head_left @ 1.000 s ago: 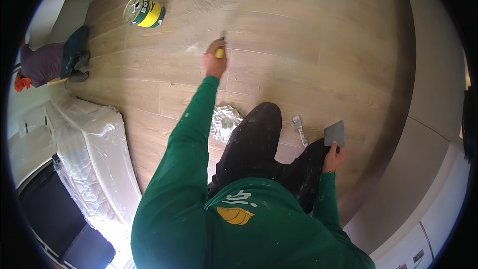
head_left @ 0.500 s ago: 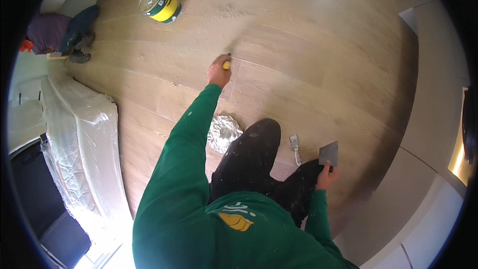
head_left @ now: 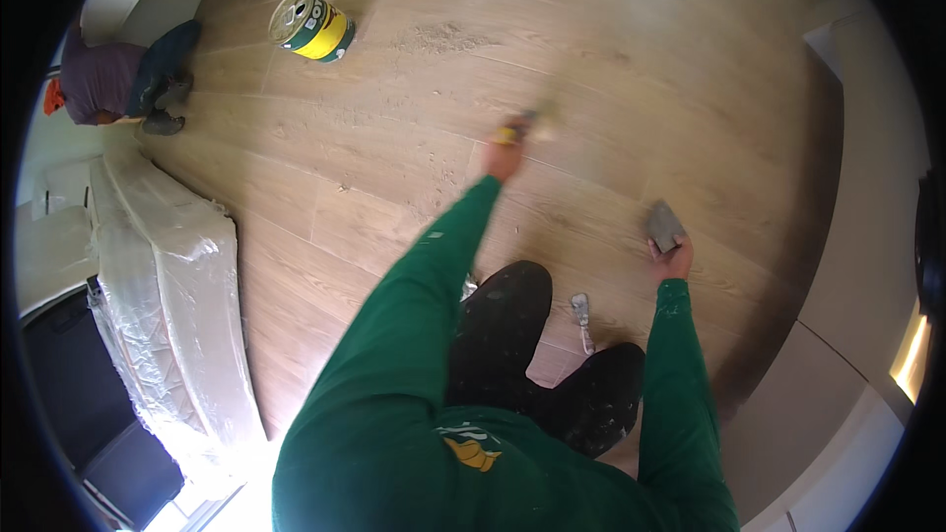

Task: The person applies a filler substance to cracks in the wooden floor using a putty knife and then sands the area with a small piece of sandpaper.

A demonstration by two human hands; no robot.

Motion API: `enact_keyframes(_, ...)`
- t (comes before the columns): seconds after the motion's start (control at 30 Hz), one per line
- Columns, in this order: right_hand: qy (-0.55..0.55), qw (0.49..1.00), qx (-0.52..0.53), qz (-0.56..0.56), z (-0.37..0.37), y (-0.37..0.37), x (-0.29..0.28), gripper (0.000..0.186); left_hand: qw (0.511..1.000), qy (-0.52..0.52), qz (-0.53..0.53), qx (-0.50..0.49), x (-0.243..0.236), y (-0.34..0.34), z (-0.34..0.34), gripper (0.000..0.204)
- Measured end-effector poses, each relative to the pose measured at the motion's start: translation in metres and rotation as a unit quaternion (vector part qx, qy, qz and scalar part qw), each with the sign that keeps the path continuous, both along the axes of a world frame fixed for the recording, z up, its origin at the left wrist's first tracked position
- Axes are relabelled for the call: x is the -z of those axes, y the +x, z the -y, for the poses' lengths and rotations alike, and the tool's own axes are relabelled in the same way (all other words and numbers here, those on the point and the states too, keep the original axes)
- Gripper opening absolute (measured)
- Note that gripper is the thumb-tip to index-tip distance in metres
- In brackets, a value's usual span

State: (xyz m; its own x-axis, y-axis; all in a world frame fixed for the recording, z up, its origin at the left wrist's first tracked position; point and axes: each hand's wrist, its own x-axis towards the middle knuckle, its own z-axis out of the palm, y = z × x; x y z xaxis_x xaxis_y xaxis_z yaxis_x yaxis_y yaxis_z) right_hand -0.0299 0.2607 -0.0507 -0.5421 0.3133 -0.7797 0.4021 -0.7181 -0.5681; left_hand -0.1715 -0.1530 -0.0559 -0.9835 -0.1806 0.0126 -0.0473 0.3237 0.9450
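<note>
Plank floor [head_left: 345,246], wood-look, w/ dust & crumbs. Nearest: dark, white-flecked knees [head_left: 503,325], small scraper [head_left: 582,320] flat on floor btwn them; crumpled silver sheet [head_left: 469,288] by L knee, mostly hidden. R hand [head_left: 674,261] ahead of R knee, fingers closed on grey flat blade [head_left: 664,227]; can't tell if blade touches floor. L hand [head_left: 504,158] farther fwd, fingers wrapped round yellow-handled tool [head_left: 508,134], blurred, can't tell re: tip contact. Beyond: patch of grey debris [head_left: 443,37], green/yellow metal can [head_left: 313,28] upright to its L. Far L, co-worker [head_left: 108,79], purple top.
</note>
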Motion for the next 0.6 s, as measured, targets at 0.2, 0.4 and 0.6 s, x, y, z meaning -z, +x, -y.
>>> enact_keyframes(0.2, -0.051, 0.998, -0.007, -0.029, -0.003, 0.005, 0.007, 0.053, 0.974, -0.052, -0.113, -0.188, -0.041, -0.028, 0.1, 0.019)
enact_keyframes(0.4, -0.022, 0.999, 0.045, 0.014, -0.011, 0.003, 0.006, 0.052, 0.979, 0.178, -0.062, 0.079, -0.048, -0.019, -0.194, 0.013)
enact_keyframes(0.6, -0.069, 0.997, 0.032, -0.005, 0.023, -0.007, 0.008, 0.052, 0.989, 0.101, -0.08, -0.069, 0.024, -0.094, 0.045, 0.011)
